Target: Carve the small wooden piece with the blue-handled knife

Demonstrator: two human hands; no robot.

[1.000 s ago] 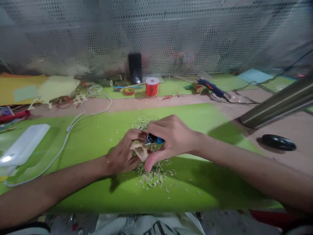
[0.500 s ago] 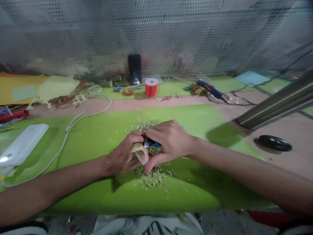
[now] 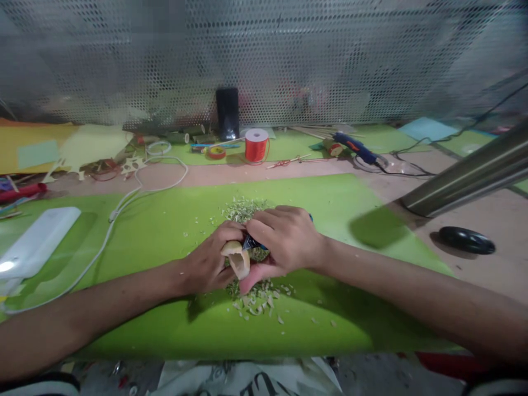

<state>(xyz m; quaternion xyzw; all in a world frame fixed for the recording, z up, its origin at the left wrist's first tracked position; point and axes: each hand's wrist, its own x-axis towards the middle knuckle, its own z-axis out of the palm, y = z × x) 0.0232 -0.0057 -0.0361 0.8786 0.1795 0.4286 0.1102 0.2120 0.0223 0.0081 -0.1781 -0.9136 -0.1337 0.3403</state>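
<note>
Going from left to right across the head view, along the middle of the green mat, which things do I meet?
White power bank → left hand → pale carved piece it holds → right hand gripping a blue-handled knife → black oval object.

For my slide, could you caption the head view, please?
Left hand holds a pale wooden piece; right hand sets a knife against it.

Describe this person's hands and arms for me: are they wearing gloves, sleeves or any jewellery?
No gloves: the left hand and right hand are bare, no ring showing. The left forearm and right forearm are bare too, without watch, bracelet or sleeve along their visible length. Dark fabric at the bottom corners may be clothing; unclear.
</note>
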